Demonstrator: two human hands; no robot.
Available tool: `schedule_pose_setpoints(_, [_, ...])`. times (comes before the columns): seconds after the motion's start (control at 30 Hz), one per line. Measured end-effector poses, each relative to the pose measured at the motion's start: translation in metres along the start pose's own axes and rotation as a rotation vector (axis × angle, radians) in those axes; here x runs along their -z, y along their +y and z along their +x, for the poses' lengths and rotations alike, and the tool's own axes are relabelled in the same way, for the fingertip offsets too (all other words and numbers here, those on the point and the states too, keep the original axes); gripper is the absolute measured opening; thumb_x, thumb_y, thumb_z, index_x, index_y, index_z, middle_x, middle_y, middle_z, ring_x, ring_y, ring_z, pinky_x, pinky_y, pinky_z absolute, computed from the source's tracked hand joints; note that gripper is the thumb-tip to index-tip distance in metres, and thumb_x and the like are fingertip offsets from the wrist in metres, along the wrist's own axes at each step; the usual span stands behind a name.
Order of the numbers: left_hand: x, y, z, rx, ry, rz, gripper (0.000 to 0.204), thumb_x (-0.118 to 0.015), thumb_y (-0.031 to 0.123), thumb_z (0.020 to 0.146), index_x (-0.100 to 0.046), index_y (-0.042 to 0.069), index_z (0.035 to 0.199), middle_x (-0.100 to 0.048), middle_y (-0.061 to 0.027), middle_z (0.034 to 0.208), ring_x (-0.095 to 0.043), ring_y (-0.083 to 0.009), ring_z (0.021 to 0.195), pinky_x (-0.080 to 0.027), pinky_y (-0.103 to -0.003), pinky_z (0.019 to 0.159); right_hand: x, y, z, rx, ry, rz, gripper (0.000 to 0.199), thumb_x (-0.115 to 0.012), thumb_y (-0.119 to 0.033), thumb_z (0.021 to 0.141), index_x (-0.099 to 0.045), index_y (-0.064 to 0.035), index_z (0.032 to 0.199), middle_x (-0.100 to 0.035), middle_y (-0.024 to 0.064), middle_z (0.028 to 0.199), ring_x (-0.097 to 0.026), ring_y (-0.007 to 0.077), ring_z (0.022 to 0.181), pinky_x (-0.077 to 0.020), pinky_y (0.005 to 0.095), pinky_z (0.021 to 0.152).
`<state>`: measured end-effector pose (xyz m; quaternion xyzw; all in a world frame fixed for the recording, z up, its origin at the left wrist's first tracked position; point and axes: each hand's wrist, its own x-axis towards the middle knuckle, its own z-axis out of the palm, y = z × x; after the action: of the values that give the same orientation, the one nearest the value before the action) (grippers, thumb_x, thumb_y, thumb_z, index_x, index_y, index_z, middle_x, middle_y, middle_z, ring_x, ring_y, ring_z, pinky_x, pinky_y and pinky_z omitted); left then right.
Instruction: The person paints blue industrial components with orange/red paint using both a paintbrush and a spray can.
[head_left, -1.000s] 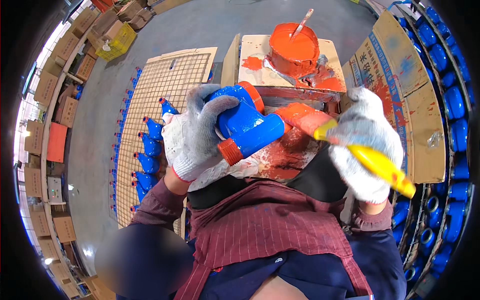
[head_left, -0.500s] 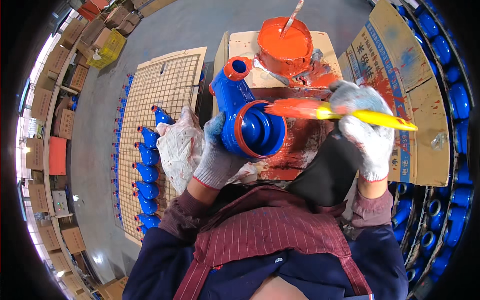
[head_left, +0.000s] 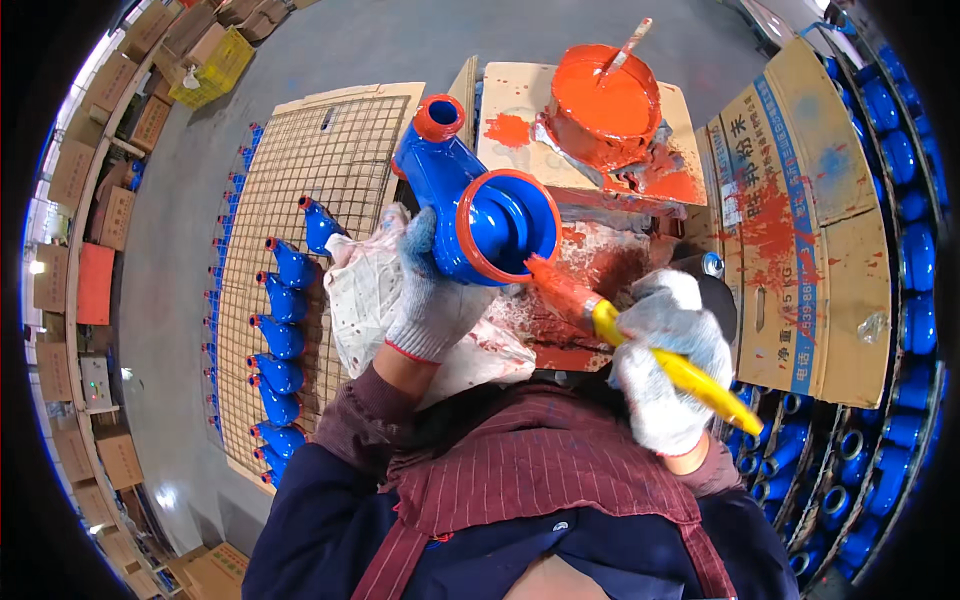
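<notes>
In a knitted glove, my left hand (head_left: 425, 300) is closed round the underside of a glossy blue pipe fitting (head_left: 445, 190). Its wide round opening faces up toward me and has a red-orange rim; the smaller far end carries a red ring too. My gloved right hand (head_left: 672, 355) grips a paintbrush (head_left: 690, 382) by its yellow handle. Red-coated bristles touch, or nearly touch, the lower right of the wide rim. Under my left wrist is a stained white cloth (head_left: 365, 290).
A tub of red-orange paint (head_left: 605, 105) with a stick in it stands on a cardboard box (head_left: 505, 85). Several blue fittings (head_left: 280, 335) line a wire-mesh rack (head_left: 350, 140) at left. On the right are an upright cardboard sheet (head_left: 800, 230) and shelves of blue parts (head_left: 920, 260).
The brush has swung down and left, its bristles going from the rim's upper right to its lower right. The fitting has shifted slightly left, its wide opening tilted more toward me.
</notes>
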<state>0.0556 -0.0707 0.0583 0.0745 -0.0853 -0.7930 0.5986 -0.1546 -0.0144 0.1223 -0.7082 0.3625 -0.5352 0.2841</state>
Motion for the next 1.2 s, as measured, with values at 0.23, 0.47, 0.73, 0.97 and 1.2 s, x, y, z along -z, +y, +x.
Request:
schedule_pose_setpoints(0.23, [0.007, 0.028, -0.001, -0.382, 0.138, 0.827, 0.063, -0.054, 0.049, 0.087, -0.042, 0.009, 0.134, -0.049, -0.0108, 0.133, -0.048, -0.0281, 0.122, -0.038, -0.049, 0.104, -0.002, -0.009, 0.022, -0.435, 0.118, 0.087, 0.027, -0.066, -0.014, 0.082, -0.062, 0.0025, 0.103, -0.064, 0.009, 0.072, -0.06, 0.0177, 0.066, -0.0478, 0.0351, 0.076])
schedule_pose_setpoints(0.47, [-0.003, 0.068, -0.014, -0.434, 0.184, 0.328, 0.053, -0.057, 0.039, 0.085, -0.049, 0.01, 0.128, -0.052, -0.0098, 0.13, -0.053, -0.0242, 0.114, -0.047, -0.045, 0.094, -0.048, 0.111, -0.014, -0.338, -0.342, 0.32, 0.015, -0.053, -0.001, 0.085, -0.06, 0.0005, 0.099, -0.057, 0.0066, 0.087, -0.061, 0.0151, 0.078, -0.0477, 0.0257, 0.072])
schedule_pose_setpoints(0.73, [-0.002, 0.08, -0.05, -0.407, 0.17, 0.495, 0.061, -0.049, 0.054, 0.086, -0.046, 0.015, 0.133, -0.051, -0.0093, 0.131, -0.051, -0.029, 0.115, -0.048, -0.048, 0.087, -0.082, 0.142, -0.065, -0.699, -0.402, 0.506, 0.03, -0.067, 0.002, 0.08, -0.048, -0.009, 0.1, -0.052, 0.003, 0.091, -0.058, 0.0132, 0.084, -0.0476, 0.0249, 0.074])
schedule_pose_setpoints(0.97, [-0.002, 0.074, -0.063, -0.55, 0.185, 0.749, 0.051, -0.059, 0.038, 0.088, -0.045, 0.01, 0.129, -0.056, -0.009, 0.12, -0.058, -0.0242, 0.105, -0.051, -0.04, 0.084, -0.06, 0.063, -0.023, -0.59, -0.107, 0.757, 0.034, -0.065, 0.004, 0.079, -0.042, -0.01, 0.099, -0.057, 0.0071, 0.097, -0.057, 0.0142, 0.088, -0.0473, 0.028, 0.08])
schedule_pose_setpoints(1.2, [-0.021, 0.063, -0.065, -0.938, 0.442, 1.133, 0.056, -0.067, 0.004, 0.078, -0.037, 0.003, 0.125, -0.054, -0.008, 0.111, -0.056, -0.017, 0.097, -0.049, -0.033, 0.085, -0.083, -0.031, 0.033, -0.487, -0.039, 0.708, 0.039, -0.064, 0.009, 0.077, -0.04, -0.0097, 0.102, -0.056, 0.0101, 0.112, -0.057, 0.0173, 0.098, -0.0489, 0.0295, 0.083])
